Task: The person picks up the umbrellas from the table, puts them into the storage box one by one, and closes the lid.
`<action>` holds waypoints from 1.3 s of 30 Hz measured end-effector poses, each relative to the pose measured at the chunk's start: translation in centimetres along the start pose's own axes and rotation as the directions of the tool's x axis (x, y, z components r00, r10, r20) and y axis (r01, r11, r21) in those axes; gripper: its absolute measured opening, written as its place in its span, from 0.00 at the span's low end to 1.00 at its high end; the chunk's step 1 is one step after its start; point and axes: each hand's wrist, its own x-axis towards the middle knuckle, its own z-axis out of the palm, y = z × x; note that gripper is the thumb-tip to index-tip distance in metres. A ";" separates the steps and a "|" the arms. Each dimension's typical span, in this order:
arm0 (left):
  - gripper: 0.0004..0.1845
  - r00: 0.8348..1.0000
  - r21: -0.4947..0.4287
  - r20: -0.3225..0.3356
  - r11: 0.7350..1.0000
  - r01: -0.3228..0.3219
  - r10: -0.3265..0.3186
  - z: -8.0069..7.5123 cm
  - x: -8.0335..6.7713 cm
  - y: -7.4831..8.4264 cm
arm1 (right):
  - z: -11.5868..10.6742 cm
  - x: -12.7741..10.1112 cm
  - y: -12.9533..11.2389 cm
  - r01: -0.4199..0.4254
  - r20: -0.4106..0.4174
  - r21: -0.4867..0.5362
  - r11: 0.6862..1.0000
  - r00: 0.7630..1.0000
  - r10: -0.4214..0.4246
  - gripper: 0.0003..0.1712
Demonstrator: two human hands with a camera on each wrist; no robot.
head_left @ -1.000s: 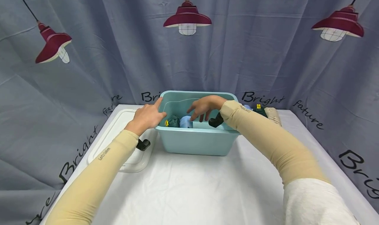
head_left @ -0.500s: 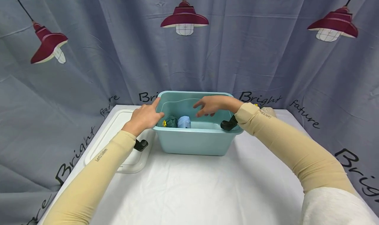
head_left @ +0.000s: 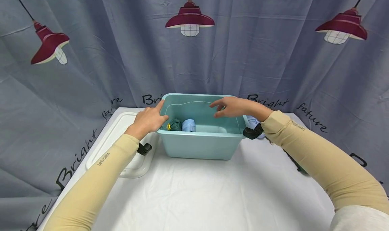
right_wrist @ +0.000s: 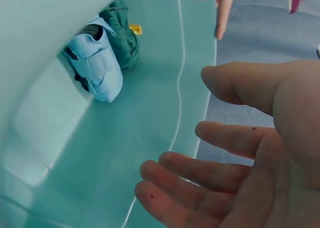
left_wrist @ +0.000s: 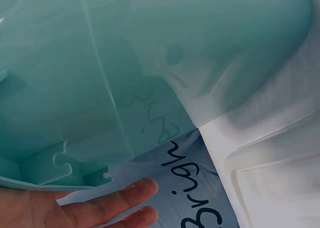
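A teal plastic bin (head_left: 200, 145) stands in the middle of a white table. Inside it, at the left, lie a dark green rolled bundle with a yellow tag (head_left: 175, 125) and a light blue rolled bundle (head_left: 189, 125); both show in the right wrist view, blue (right_wrist: 95, 67) and green (right_wrist: 120, 35). My left hand (head_left: 149, 119) rests with straight fingers (left_wrist: 115, 208) against the bin's left rim. My right hand (head_left: 231, 107) hovers over the bin's right side, its fingers (right_wrist: 200, 173) spread and holding nothing.
A white lid (head_left: 121, 146) lies flat left of the bin, under my left forearm. Behind my right wrist another light blue piece (head_left: 252, 120) peeks out beside the bin. A grey printed curtain (head_left: 91, 72) encloses the table on three sides.
My right hand has risen out of the bin and drawn back to the right, over its right rim. The left hand stays on the left rim.
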 end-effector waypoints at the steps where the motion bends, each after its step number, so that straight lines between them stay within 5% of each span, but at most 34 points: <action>1: 0.42 1.000 -0.001 0.000 1.000 0.000 0.000 0.0 0.0 0.0 | 0.0 -0.3 0.2 -0.001 -0.012 0.001 1.000 1.000 0.001 0.33; 22: 0.42 1.000 0.002 0.007 1.000 -0.002 0.002 0.0 0.0 0.2 | -0.3 -6.4 4.4 -0.058 -0.209 0.054 0.997 0.975 0.068 0.34; 39: 0.42 1.000 0.000 -0.012 1.000 -0.006 0.007 0.0 0.0 0.0 | 0.4 -9.7 9.9 -0.149 -0.194 0.095 0.984 0.967 0.165 0.38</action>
